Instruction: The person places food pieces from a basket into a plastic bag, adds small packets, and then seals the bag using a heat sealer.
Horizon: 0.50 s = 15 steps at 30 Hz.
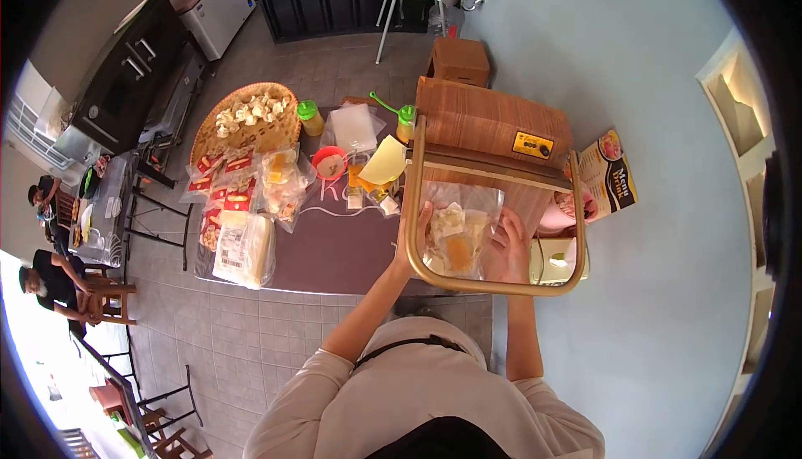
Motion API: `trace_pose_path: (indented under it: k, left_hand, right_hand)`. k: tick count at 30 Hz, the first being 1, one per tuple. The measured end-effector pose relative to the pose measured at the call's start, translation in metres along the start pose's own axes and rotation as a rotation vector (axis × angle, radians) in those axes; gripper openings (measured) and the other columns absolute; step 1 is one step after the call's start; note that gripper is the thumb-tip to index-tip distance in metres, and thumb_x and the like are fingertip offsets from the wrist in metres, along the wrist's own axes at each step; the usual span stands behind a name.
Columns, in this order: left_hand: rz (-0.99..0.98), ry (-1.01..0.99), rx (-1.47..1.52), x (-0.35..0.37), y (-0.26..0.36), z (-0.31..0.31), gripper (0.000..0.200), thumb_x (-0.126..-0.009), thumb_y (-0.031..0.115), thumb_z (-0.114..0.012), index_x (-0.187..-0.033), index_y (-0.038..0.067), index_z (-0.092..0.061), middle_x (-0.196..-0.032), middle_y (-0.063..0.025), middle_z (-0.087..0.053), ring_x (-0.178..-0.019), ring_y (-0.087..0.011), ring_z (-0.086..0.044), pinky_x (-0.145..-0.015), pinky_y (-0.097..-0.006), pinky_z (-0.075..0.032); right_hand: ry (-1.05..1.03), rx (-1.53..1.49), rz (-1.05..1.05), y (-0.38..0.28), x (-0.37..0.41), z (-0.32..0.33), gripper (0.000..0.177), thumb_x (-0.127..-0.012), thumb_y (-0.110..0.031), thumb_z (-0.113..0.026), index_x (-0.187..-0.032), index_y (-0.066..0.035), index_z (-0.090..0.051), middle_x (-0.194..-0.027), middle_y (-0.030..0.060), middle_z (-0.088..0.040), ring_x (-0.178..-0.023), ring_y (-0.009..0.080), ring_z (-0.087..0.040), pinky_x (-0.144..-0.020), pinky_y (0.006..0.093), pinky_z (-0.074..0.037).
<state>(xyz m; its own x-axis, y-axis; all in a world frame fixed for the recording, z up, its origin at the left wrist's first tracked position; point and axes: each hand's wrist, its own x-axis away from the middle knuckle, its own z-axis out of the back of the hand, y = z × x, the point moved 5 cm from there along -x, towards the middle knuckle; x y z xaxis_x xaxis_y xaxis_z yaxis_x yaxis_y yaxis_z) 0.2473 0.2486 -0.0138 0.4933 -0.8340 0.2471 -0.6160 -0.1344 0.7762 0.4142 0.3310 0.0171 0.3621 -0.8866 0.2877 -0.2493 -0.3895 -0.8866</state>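
A clear plastic bag [476, 227] of pale dumplings with an orange sachet lies in front of the wood-grain sealing machine [493, 125], seen through its gold handle frame [415, 208]. My left hand [415, 238] grips the left edge of the bag, its thumb and fingers partly hidden by the frame. On the opposite edge my right hand [511, 250] holds the plastic with bent fingers. A yellow label with dials [532, 145] is on the machine's front.
Left on the table [334, 250] are filled bags with red labels [230, 179], a white packet stack [242, 250], a red bowl [330, 163] and a green-capped bottle [310, 116]. A woven tray [200, 137] holds dumplings. A menu [608, 171] leans by the wall. People sit far left.
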Motion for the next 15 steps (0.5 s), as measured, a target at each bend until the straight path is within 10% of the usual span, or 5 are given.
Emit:
trace_pose_path:
  k: [5, 8, 12, 15]
  left_hand:
    - [0.01, -0.034, -0.008, -0.007, -0.005, 0.011, 0.033, -0.088, 0.032, -0.043, -0.095, 0.002, -0.055, -0.085, -0.0081, -0.06, -0.077, -0.0148, -0.058, -0.068, -0.0262, -0.047]
    - [0.088, 0.03, -0.03, -0.018, -0.019, 0.026, 0.034, -0.088, 0.033, -0.042, -0.098, 0.002, -0.053, -0.087, -0.0086, -0.06, -0.079, -0.0163, -0.059, -0.07, -0.0279, -0.048]
    - [0.077, -0.03, 0.019, -0.014, -0.004, 0.01, 0.034, -0.087, 0.033, -0.044, -0.098, 0.002, -0.053, -0.087, -0.0094, -0.06, -0.079, -0.0171, -0.059, -0.069, -0.029, -0.049]
    - [0.012, 0.037, 0.037, -0.008, 0.013, -0.004, 0.036, -0.083, 0.04, -0.052, -0.089, 0.004, -0.058, -0.06, 0.0059, -0.047, -0.051, -0.0024, -0.041, -0.045, -0.0181, -0.032]
  right_hand:
    - [-0.089, 0.753, 0.461, -0.045, 0.047, 0.009, 0.041, -0.069, -0.013, -0.067, -0.108, -0.009, -0.052, -0.09, 0.0009, -0.051, -0.08, 0.0095, -0.047, -0.065, 0.0218, -0.037]
    - [-0.642, 0.502, 0.339, -0.065, 0.079, -0.01, 0.048, -0.064, -0.009, -0.071, -0.108, -0.005, -0.051, -0.088, 0.0021, -0.051, -0.077, 0.0092, -0.046, -0.064, 0.0215, -0.036]
    - [-0.737, 0.278, 0.294, -0.071, 0.078, -0.017, 0.047, -0.062, -0.015, -0.074, -0.101, 0.0, -0.054, -0.081, 0.0036, -0.054, -0.07, 0.0094, -0.048, -0.06, 0.0215, -0.036]
    - [-0.74, 0.216, 0.405, -0.09, 0.079, -0.021, 0.043, -0.062, -0.025, -0.075, -0.091, 0.002, -0.057, -0.07, 0.0049, -0.054, -0.061, 0.0105, -0.051, -0.053, 0.0216, -0.038]
